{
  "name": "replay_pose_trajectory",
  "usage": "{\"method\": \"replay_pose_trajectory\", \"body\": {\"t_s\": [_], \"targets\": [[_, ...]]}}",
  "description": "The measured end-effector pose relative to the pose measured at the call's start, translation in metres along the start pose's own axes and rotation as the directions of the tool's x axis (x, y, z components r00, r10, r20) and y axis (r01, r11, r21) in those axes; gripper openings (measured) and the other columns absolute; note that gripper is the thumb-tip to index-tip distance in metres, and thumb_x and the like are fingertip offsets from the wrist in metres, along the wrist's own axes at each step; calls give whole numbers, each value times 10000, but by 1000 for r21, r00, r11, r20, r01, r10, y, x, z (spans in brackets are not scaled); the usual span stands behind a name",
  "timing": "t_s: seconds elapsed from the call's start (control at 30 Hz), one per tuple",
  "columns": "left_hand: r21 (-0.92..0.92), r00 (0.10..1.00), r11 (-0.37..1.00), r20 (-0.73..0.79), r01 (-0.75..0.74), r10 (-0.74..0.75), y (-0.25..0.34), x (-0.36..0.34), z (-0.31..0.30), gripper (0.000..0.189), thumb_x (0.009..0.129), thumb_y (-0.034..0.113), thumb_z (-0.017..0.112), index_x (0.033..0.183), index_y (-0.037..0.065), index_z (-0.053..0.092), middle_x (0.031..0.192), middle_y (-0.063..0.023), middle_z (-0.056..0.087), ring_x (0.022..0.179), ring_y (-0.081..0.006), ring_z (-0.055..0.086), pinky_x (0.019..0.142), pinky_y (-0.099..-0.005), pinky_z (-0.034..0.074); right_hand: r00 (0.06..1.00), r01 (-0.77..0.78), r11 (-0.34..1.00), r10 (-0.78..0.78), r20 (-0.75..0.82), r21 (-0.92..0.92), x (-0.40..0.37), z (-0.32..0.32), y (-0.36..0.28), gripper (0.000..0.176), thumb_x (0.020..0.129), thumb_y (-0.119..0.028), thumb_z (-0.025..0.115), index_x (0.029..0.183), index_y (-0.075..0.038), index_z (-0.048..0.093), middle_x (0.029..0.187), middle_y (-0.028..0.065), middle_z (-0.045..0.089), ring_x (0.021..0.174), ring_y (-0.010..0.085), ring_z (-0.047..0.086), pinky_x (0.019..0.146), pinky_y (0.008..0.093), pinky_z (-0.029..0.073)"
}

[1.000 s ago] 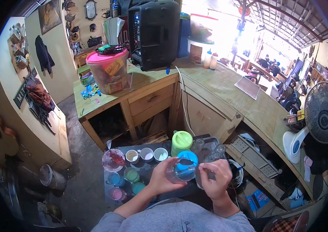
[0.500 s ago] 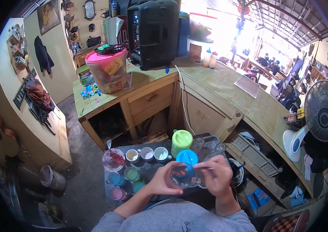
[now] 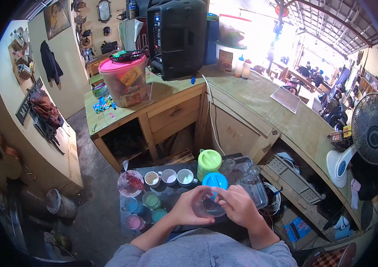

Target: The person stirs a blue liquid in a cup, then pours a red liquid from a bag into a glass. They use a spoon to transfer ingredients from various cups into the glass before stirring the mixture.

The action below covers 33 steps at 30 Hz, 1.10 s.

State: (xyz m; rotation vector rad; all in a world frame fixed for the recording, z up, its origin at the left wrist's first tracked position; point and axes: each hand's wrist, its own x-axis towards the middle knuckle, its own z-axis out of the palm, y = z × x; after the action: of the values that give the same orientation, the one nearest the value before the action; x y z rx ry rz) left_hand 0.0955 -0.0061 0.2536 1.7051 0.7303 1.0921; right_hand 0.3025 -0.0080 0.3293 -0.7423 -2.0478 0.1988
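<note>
My left hand [image 3: 185, 208] is wrapped around a clear glass mug [image 3: 210, 206], held above the near edge of the dark table [image 3: 178, 196]. My right hand [image 3: 241, 208] has its fingers curled at the mug's rim; what they pinch, if anything, I cannot make out. Just beyond the mug are a blue-lidded container [image 3: 215, 180] and a green-lidded pitcher [image 3: 209, 163]. To the left stand three white cups [image 3: 169, 177] with pale contents and several glass mugs [image 3: 152, 200] of green, blue and pink liquid. A bowl [image 3: 130, 184] holds something red, with a spoon in it.
A clear tray [image 3: 256, 189] with upturned-looking glasses sits right of the pitcher. Beyond is a wooden counter [image 3: 242, 95] bearing a black speaker [image 3: 178, 40], a pink-lidded tub [image 3: 124, 82] and a fan [image 3: 371, 131]. A bucket [image 3: 61, 204] stands on the floor at left.
My right hand has moved left and slightly down, from beside the mug's handle to over its rim. My left hand keeps its hold on the mug, which looks slightly turned.
</note>
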Motion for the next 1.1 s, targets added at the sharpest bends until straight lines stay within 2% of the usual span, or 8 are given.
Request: {"method": "replay_pose_trajectory", "body": {"t_s": [0.2,0.3,0.33,0.5,0.7,0.83,0.97,1.1], "targets": [[229,991,970,-80,-85,105,8,3,0,850,542,338,876,1228,-4,509,1111,-147,623,973,-255,631,840,-358,497,999,-9,997,6,-43,-74,-2,-18,-3,308,856,-161,625,1140,-45,650,778,5,661,649,199,558,664,346,412],[341,982,932,-96,-123,164,9,6,1,817,540,349,867,1207,16,532,1078,-141,628,940,-279,631,828,-367,498,998,-26,996,21,64,81,-1,8,4,422,964,-380,488,1074,-6,650,712,19,662,607,190,561,590,322,425],[349,976,927,-113,-134,184,8,7,1,797,539,351,863,1194,27,545,1061,-136,629,923,-287,630,822,-368,499,999,-35,996,32,29,85,-2,-7,2,296,865,-259,626,1061,-42,667,765,16,650,639,209,583,603,324,442],[485,955,852,-99,-199,279,15,10,-2,788,539,364,859,1190,43,554,1079,-123,630,940,-296,627,822,-375,500,996,-64,990,55,73,128,1,-6,4,246,867,-299,633,866,-56,672,731,50,644,634,220,613,566,333,457],[590,903,743,-51,-317,426,6,10,-7,788,526,367,842,1192,54,561,1135,-113,626,987,-306,617,826,-403,495,991,-92,872,31,133,481,-3,-21,4,185,836,-220,673,814,-36,672,755,88,663,646,240,633,586,313,483],[619,866,692,-36,-373,499,5,10,-9,758,553,362,825,1194,54,561,1158,-106,622,1017,-301,607,827,-422,489,958,-229,838,103,268,496,0,-5,-4,274,870,-280,644,799,-18,685,783,96,689,676,231,666,609,313,513],[637,843,665,-44,-390,537,6,11,-12,758,558,362,821,1199,53,559,1166,-99,619,1021,-296,605,820,-419,489,977,-175,762,58,204,624,-5,-26,3,257,871,-247,644,816,4,664,804,105,687,745,238,685,681,290,535],[660,857,657,-38,-365,514,8,12,-16,742,569,365,817,1193,53,565,1176,-95,615,1019,-296,604,823,-417,486,950,-199,873,61,305,445,7,-6,-3,440,917,-400,559,779,4,666,778,113,688,693,241,682,626,315,537]]}}
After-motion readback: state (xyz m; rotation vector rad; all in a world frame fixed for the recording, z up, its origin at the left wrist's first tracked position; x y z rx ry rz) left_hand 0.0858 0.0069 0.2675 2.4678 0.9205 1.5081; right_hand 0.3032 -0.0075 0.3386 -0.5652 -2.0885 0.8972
